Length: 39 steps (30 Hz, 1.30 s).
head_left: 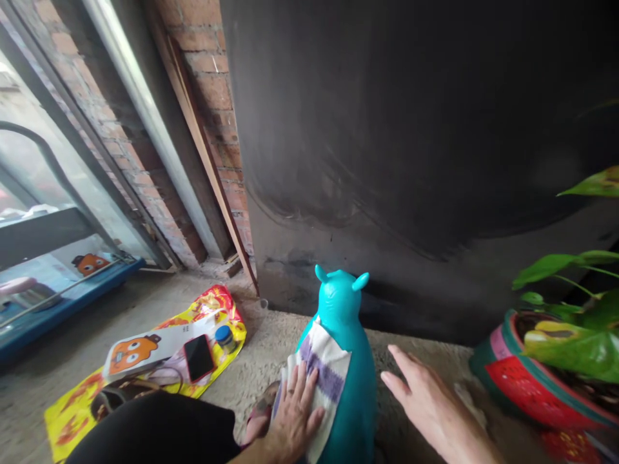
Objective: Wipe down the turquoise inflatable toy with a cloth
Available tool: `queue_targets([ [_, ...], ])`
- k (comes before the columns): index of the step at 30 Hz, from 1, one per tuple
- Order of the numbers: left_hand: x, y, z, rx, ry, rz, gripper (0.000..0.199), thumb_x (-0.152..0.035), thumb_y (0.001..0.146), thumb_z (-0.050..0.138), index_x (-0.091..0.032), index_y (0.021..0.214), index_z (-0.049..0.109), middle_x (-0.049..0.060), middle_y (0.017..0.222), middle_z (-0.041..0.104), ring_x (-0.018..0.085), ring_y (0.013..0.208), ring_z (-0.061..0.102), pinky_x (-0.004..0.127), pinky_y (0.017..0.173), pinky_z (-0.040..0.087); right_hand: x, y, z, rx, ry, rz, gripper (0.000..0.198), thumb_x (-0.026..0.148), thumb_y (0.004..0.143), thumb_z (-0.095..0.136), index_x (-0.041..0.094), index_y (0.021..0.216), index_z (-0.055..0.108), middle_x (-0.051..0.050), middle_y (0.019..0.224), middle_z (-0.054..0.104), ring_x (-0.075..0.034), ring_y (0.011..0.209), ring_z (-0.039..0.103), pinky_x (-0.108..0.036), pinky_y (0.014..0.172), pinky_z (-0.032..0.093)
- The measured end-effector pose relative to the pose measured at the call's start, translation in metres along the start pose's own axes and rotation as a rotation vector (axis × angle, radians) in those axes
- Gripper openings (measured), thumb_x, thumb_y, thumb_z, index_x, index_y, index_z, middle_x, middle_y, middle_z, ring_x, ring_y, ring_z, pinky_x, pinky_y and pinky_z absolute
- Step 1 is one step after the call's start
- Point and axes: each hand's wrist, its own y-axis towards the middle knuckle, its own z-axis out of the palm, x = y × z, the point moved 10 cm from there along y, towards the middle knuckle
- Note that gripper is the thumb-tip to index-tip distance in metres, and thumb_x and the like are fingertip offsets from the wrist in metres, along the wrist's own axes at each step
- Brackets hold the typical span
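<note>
A glossy teal animal figure (340, 296) with two small ears stands in front of me by the dark board, its lower part cut off by the frame. Over its back lies a white cloth with purple stripes (333, 361). My left hand (296, 399) rests flat on this cloth, fingers stretched out, pressing it to the figure's left side. To the right of the figure, my right hand (425, 399) hovers apart from it, fingers extended and holding nothing.
A yellow-red plastic sheet (72, 412) on the concrete floor bears a phone (198, 358), a small blue-lidded jar (224, 338) and a white box (169, 341). A potted plant (527, 380) stands right; a blue-shelved rack (87, 293) left. The black board (411, 129) blocks the back.
</note>
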Motion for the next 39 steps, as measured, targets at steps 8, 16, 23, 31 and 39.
queue_targets([
  [8, -0.023, 0.077, -0.026, 0.037, 0.085, -0.17, 0.066, -0.047, 0.093, 0.041, -0.02, 0.15, 0.023, 0.018, 0.159, 0.011, 0.046, 0.143, 0.009, 0.066, 0.111, 0.027, 0.006, 0.002, 0.008, 0.155, 0.041, 0.053, 0.054, 0.032, 0.093, 0.037, 0.007, 0.141, 0.041, -0.017, 0.139, 0.05, -0.027, 0.128, 0.05, -0.038, 0.108, 0.042],
  [16, -0.031, 0.038, -0.015, 0.08, 0.02, 0.047, 0.069, -0.057, 0.091, 0.037, -0.031, 0.151, 0.016, 0.009, 0.16, 0.006, 0.043, 0.144, 0.001, 0.068, 0.115, 0.018, 0.002, 0.004, 0.008, 0.097, 0.053, 0.031, 0.053, 0.031, 0.093, 0.037, 0.007, 0.14, 0.044, -0.019, 0.136, 0.052, -0.028, 0.125, 0.052, -0.04, 0.106, 0.044],
  [23, -0.044, 0.024, -0.011, 0.22, 0.034, 0.169, 0.074, -0.063, 0.087, 0.042, -0.037, 0.15, 0.013, 0.005, 0.159, -0.005, 0.039, 0.144, -0.007, 0.069, 0.116, 0.007, 0.005, -0.001, 0.003, 0.108, 0.031, 0.037, 0.053, 0.03, 0.093, 0.038, 0.006, 0.14, 0.043, -0.019, 0.137, 0.051, -0.029, 0.126, 0.051, -0.041, 0.107, 0.043],
  [31, -0.088, 0.08, -0.03, 0.18, 0.055, 0.24, 0.069, -0.052, 0.087, 0.049, -0.032, 0.149, 0.024, 0.006, 0.16, 0.004, 0.04, 0.145, -0.001, 0.072, 0.114, 0.002, 0.003, 0.007, 0.013, 0.094, 0.064, 0.009, 0.052, 0.028, 0.092, 0.039, 0.004, 0.138, 0.045, -0.02, 0.137, 0.05, -0.028, 0.127, 0.05, -0.041, 0.107, 0.042],
  [39, -0.081, 0.007, -0.024, 0.306, -0.079, 0.412, 0.072, -0.051, 0.085, 0.054, -0.048, 0.146, 0.016, -0.007, 0.159, 0.005, 0.036, 0.146, 0.008, 0.068, 0.118, 0.003, -0.012, -0.007, 0.0, 0.07, 0.068, 0.09, 0.052, 0.03, 0.091, 0.041, 0.008, 0.138, 0.048, -0.017, 0.134, 0.055, -0.026, 0.124, 0.054, -0.037, 0.105, 0.045],
])
